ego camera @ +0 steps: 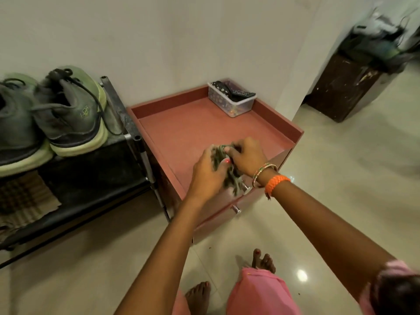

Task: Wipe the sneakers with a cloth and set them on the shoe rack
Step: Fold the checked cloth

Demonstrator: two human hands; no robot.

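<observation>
Nearest me, my left hand (208,172) and right hand (246,156) are pressed together, both clamped on the crumpled grey-green patterned cloth (223,165), bunching it just above the front edge of the reddish-brown wooden cabinet with a raised rim (279,117). Beyond, left of that cabinet, the 2 grey lace-up sneakers with pale green soles (68,112) sit side by side on the black metal shoe rack (134,133). I judge the task nearly done; only the cloth remains.

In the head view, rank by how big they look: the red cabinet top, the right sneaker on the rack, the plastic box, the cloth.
1. red cabinet top
2. right sneaker
3. plastic box; the cloth looks similar but is bunched between both hands, so unranked.
</observation>
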